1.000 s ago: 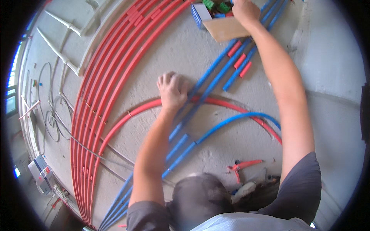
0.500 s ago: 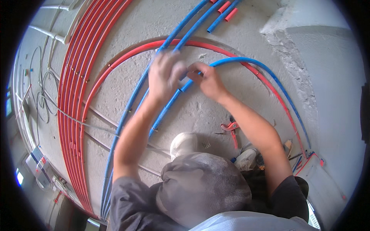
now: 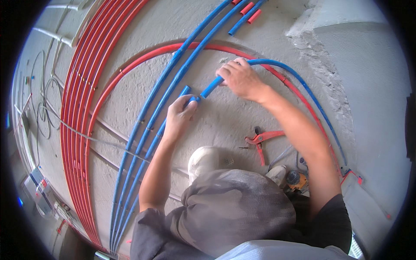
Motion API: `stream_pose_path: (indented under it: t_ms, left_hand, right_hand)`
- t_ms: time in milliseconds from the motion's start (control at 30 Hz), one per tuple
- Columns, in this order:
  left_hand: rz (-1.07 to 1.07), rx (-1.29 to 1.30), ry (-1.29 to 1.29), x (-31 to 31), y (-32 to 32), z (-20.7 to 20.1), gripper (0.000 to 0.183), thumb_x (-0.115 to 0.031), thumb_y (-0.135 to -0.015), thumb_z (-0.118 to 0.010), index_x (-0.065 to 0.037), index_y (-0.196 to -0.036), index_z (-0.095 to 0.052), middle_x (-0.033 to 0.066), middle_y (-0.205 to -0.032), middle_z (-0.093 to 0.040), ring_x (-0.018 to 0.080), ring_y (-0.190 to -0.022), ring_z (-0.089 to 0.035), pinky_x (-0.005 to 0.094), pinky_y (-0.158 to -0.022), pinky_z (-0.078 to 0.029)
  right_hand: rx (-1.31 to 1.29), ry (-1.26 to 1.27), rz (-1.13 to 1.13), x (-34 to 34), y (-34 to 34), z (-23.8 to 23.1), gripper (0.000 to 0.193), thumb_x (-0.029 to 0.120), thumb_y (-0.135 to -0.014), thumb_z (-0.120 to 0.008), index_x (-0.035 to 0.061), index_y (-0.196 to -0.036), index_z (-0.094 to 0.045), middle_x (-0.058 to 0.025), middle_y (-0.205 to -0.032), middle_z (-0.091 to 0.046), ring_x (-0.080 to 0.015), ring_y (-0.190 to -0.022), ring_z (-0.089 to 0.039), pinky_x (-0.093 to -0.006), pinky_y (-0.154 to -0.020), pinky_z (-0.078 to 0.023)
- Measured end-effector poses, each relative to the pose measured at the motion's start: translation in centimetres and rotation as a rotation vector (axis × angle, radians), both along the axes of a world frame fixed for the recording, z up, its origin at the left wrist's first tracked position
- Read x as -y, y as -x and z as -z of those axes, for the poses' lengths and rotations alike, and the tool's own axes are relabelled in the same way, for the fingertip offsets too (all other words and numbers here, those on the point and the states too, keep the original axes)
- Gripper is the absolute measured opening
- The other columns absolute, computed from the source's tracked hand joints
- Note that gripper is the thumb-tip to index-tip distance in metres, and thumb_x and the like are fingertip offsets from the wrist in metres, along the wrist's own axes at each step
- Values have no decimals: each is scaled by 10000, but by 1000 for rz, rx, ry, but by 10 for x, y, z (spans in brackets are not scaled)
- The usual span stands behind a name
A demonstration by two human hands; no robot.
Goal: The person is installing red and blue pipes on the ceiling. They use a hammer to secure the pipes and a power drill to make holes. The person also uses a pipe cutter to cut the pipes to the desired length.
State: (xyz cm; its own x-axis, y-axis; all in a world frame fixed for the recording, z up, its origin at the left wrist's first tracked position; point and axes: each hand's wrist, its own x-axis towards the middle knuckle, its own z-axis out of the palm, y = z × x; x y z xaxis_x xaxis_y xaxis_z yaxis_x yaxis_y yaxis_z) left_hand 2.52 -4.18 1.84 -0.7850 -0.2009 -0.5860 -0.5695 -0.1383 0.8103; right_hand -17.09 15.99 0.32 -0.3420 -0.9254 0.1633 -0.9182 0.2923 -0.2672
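My left hand (image 3: 177, 116) pinches a short blue pipe piece (image 3: 193, 99) between thumb and fingers. Just past that hand shows the end of a straight blue pipe (image 3: 186, 90), which runs on beneath the fingers toward the lower left. Further right, my right hand (image 3: 241, 79) is closed around a long blue pipe (image 3: 211, 87) near its free end, which points at the left hand's piece with a small gap between. Beyond the right hand this pipe arches over to the right and down to the wall side.
Two more blue pipes (image 3: 172, 82) run alongside, crossing a curved red pipe (image 3: 149, 56). A bundle of red pipes (image 3: 82, 108) lies left. A red pipe cutter (image 3: 261, 138) rests near my shoes (image 3: 203, 161). Short red pipe pieces (image 3: 254, 17) lie far off; a rough wall (image 3: 364, 86) stands right.
Both hands were close together and the left was blurred. The left has come down and nearer, now showing the short blue piece; the right has shifted slightly right, holding the long pipe.
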Motion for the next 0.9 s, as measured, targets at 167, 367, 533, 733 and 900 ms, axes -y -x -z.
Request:
stream_pose_path:
  t_ms: [167, 367, 533, 733, 900]
  left_hand:
    - [-143, -8, -624, -11, 4, 3, 345, -302, -1111, -569, 11, -1232, -646, 13, -870, -597, 104, -645, -482, 264, -589, -388]
    - [-173, -3, -1023, -5, -3, -3, 300, -288, -1098, -576, -7, -1159, -661, 11, -785, -547, 112, -629, -443, 265, -582, -341]
    - [-189, 24, -477, -24, -8, -3, 277, -223, -1090, -598, 29, -1181, -668, 12, -813, -555, 90, -635, -455, 271, -575, -366]
    - [-16, -102, 73, -35, 2, -1, 229, -206, -1050, -664, 21, -1086, -674, 14, -746, -566, 85, -608, -489, 269, -541, -356]
    - [267, 189, -927, 1, 20, 6, 304, -209, -864, -822, -36, -716, -620, 50, -654, -601, 153, -542, -532, 285, -530, -363]
  right_hand:
    - [79, -92, -181, -8, 10, -37, 336, 269, -895, -767, 152, -1200, -691, -29, -961, -658, -233, -964, -672, -393, -808, -520]
    - [171, -86, -288, -3, 20, -39, 327, 340, -933, -736, 189, -1220, -694, -27, -908, -646, -238, -915, -691, -410, -746, -549]
    - [185, -156, -302, 6, 17, -33, 339, 349, -935, -738, 188, -1229, -687, -52, -890, -660, -284, -835, -713, -450, -676, -555]
    - [222, -238, -263, 10, 12, -38, 346, 499, -982, -660, 155, -957, -676, -77, -853, -688, -312, -815, -735, -456, -636, -563]
    - [292, -163, -215, 2, 3, -44, 391, 515, -969, -677, 143, -849, -643, -67, -787, -659, -305, -768, -710, -448, -619, -540]
